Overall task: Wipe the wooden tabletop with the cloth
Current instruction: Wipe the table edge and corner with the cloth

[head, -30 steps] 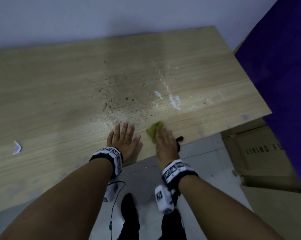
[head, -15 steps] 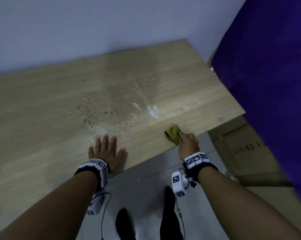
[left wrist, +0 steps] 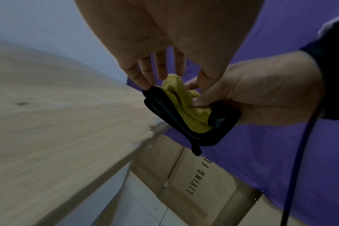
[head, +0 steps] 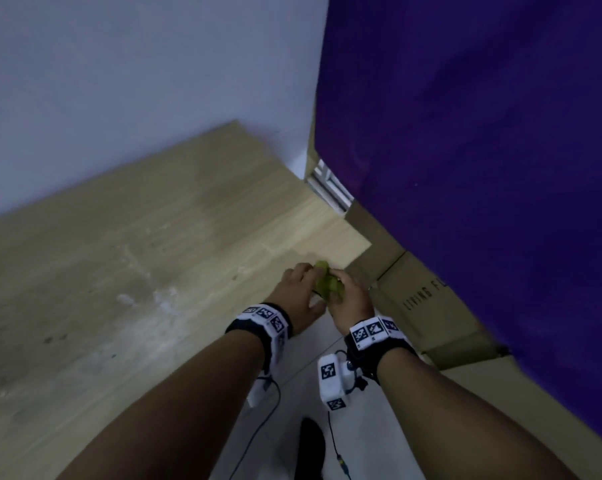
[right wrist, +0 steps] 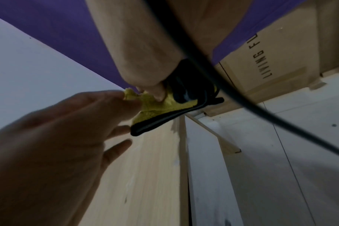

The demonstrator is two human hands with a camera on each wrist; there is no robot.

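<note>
Right thumb (left wrist: pixel 203 100) pressed into the cloth (left wrist: pixel 186 105), other fingers curled under it: the right hand (head: pixel 349 301) grips the yellow, black-edged bundle. Left fingers (left wrist: pixel 143 76) nearly straight and spread, tips touching the cloth's far edge, thumb on its top; the left hand (head: pixel 297 296) isn't clamping it. Cloth is bunched between both hands, off the surface, over the near right corner of the wooden tabletop (head: pixel 119 271). Both forearms reach forward side by side, marker wristbands (head: pixel 374 332) on each. Cardboard box (head: pixel 427 306) printed "LIVING F…" sits just right of that corner, purple sheet (head: pixel 483 150) above it.
</note>
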